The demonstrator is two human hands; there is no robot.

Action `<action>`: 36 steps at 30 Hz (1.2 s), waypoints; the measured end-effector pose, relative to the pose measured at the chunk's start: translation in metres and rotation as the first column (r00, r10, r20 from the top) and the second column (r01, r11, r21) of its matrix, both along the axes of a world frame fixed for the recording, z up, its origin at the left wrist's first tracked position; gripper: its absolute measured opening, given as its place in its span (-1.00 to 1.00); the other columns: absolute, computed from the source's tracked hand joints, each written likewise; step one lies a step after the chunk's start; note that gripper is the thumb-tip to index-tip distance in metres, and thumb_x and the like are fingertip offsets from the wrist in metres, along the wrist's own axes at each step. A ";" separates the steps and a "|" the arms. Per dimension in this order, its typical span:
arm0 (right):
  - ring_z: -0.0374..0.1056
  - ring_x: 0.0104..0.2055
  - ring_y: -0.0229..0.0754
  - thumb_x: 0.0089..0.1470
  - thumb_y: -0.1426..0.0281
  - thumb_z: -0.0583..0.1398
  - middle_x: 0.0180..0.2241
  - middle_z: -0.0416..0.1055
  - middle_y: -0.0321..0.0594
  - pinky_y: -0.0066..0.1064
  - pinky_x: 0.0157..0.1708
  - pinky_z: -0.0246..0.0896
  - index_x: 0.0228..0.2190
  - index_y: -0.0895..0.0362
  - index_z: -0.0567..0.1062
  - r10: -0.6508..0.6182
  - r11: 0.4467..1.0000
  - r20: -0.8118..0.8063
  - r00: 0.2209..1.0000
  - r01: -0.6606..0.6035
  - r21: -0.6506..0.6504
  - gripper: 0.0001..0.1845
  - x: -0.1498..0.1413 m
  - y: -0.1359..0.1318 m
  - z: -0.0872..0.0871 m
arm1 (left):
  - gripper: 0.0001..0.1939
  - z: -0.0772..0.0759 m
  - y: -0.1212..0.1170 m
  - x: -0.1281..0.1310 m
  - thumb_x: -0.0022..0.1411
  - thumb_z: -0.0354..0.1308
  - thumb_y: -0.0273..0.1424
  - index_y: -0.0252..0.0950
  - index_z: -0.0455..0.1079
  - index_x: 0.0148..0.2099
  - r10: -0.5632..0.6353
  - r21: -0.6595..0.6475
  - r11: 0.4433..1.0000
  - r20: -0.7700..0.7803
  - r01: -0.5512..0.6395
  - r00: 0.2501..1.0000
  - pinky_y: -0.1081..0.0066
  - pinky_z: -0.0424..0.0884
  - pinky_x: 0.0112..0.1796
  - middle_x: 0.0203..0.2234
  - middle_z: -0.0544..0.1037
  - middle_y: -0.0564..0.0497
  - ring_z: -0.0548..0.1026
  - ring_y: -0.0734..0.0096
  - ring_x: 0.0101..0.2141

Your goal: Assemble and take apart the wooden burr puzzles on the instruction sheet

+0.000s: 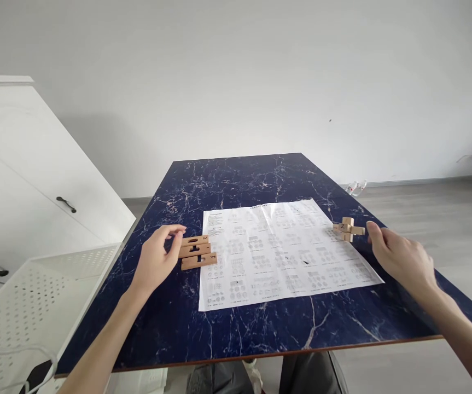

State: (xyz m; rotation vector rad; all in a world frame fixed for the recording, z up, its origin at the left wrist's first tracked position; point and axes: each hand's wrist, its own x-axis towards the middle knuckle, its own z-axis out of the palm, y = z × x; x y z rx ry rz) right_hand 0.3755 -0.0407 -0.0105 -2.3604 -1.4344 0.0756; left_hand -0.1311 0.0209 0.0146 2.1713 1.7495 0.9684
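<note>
Three flat wooden pieces with dark cut-outs lie side by side: one marked 2 (203, 239), one marked 1 (184, 251) in the middle, and one marked 3 (188, 264) nearest me. Their right ends reach the left edge of a printed sheet (268, 262). At their left ends rests my left hand (158, 256), open, its thumb and fingers bent and apart, with nothing held. On the right, a cross-shaped wooden block puzzle (347, 227) sits at the sheet's right edge. Just beside it is my right hand (402, 257), fingers curled closed; no object shows in it.
The dark blue marbled table (236, 339) ends at a brown front edge, close to my legs (313, 375). A white cabinet (42, 175) and a perforated white bin (34, 295) stand at the left. Beyond the right table edge lies a clear, red-marked object (355, 187) on the floor.
</note>
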 end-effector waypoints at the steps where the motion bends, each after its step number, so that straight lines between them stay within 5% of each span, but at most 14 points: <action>1: 0.08 -0.59 -0.08 0.39 -0.04 -0.08 -0.59 0.30 -0.14 -0.26 -0.47 -0.05 -0.48 -0.01 0.36 -0.022 1.000 0.023 1.000 0.022 0.016 -0.45 -0.001 -0.003 0.001 | -0.59 -0.002 -0.003 -0.008 0.50 0.01 -0.08 -0.24 0.49 0.08 -0.001 -0.016 1.000 -0.024 0.000 1.000 0.22 0.53 -0.04 0.02 0.63 -0.14 0.58 0.09 -0.02; 4: 0.09 -0.62 -0.06 0.41 0.04 -0.03 -0.64 0.25 -0.20 -0.27 -0.49 -0.06 -0.50 -0.04 0.22 -0.010 0.995 0.042 0.999 0.006 0.097 -0.53 -0.011 -0.011 0.006 | -0.56 -0.011 -0.011 -0.022 0.48 0.03 -0.03 -0.23 0.44 0.12 -0.062 -0.071 0.996 -0.086 0.056 0.994 0.09 0.44 0.14 0.07 0.59 -0.14 0.55 0.05 0.05; 8: 0.27 -0.57 -0.05 0.42 0.14 0.04 -0.61 0.33 -0.26 -0.30 -0.46 0.05 -0.43 -0.03 0.28 0.265 0.950 -0.035 0.964 -0.255 0.180 -0.64 -0.037 -0.020 0.007 | -0.49 -0.023 -0.015 -0.021 0.47 0.02 0.01 -0.22 0.35 0.24 -0.138 -0.103 0.987 -0.163 0.122 0.977 -0.04 0.31 0.25 0.18 0.50 -0.18 0.43 -0.06 0.21; 12: 0.32 -0.56 -0.14 0.44 0.12 0.06 -0.56 0.41 -0.29 -0.37 -0.47 0.10 -0.40 0.03 0.36 0.605 0.786 -0.067 0.793 -0.583 0.205 -0.62 -0.076 -0.026 0.003 | -0.46 -0.026 0.002 -0.014 0.48 -0.03 0.00 -0.27 0.37 0.24 -0.129 -0.133 0.986 -0.238 0.099 0.963 -0.10 0.26 0.23 0.15 0.47 -0.23 0.39 -0.11 0.18; 18: 0.43 -0.49 -0.19 0.49 0.28 0.04 -0.45 0.51 -0.30 -0.40 -0.43 0.13 -0.31 0.08 0.45 0.839 0.544 -0.083 0.538 -0.826 0.147 -0.69 -0.145 -0.038 -0.006 | -0.46 -0.013 0.026 -0.008 0.36 0.05 0.13 -0.26 0.45 -0.05 -0.200 -0.325 0.940 -0.280 0.103 0.939 0.02 0.37 -0.01 -0.10 0.54 -0.21 0.46 -0.11 -0.03; 23: 0.44 -0.45 -0.17 0.49 0.32 0.05 -0.42 0.52 -0.28 -0.40 -0.46 0.02 -0.32 0.09 0.44 0.871 0.492 -0.060 0.488 -0.866 0.091 -0.70 -0.173 -0.037 -0.012 | -0.51 -0.007 0.019 -0.008 0.38 0.05 0.11 -0.23 0.42 -0.23 -0.259 -0.317 0.931 -0.219 0.182 0.941 0.20 0.36 -0.17 -0.22 0.53 -0.13 0.49 0.06 -0.19; 26: 0.41 -0.47 -0.20 0.49 0.33 0.06 -0.44 0.50 -0.29 -0.41 -0.47 -0.02 -0.33 0.10 0.43 0.861 0.509 -0.064 0.505 -0.857 0.082 -0.70 -0.184 -0.033 -0.005 | -0.56 -0.011 0.012 -0.010 0.38 0.07 0.06 -0.23 0.42 -0.20 -0.222 -0.280 0.944 -0.157 0.172 0.962 0.26 0.36 -0.22 -0.22 0.55 -0.10 0.50 0.13 -0.24; 29: 0.40 -0.46 -0.21 0.47 0.33 0.09 -0.42 0.49 -0.31 -0.41 -0.47 -0.01 -0.32 0.10 0.42 0.888 0.460 -0.067 0.455 -0.884 0.085 -0.74 -0.204 -0.023 0.007 | -0.59 -0.013 0.006 -0.011 0.39 0.06 0.03 -0.21 0.42 -0.22 -0.169 -0.274 0.953 -0.128 0.129 0.977 0.27 0.37 -0.25 -0.26 0.57 -0.08 0.51 0.15 -0.27; 34: 0.48 -0.29 -0.11 0.43 0.39 0.13 -0.10 0.50 -0.11 -0.34 -0.39 0.22 -0.09 0.13 0.45 0.904 0.421 0.034 0.427 -0.900 0.113 -0.89 -0.248 0.006 0.011 | -0.53 -0.006 -0.009 -0.009 0.42 0.03 0.08 -0.21 0.47 -0.14 -0.058 -0.150 0.987 -0.005 0.057 0.998 0.25 0.43 -0.15 -0.23 0.63 -0.09 0.58 0.10 -0.18; 36: 0.48 -0.08 0.00 0.36 0.42 0.23 0.02 0.43 -0.02 -0.29 -0.28 0.35 0.02 0.14 0.42 0.912 0.393 0.071 0.405 -0.909 0.137 -0.77 -0.262 0.020 0.007 | -0.52 -0.002 -0.017 -0.010 0.44 0.01 0.11 -0.20 0.44 -0.08 -0.035 -0.149 0.988 0.091 0.048 0.995 0.29 0.44 -0.19 -0.29 0.64 -0.04 0.59 0.18 -0.29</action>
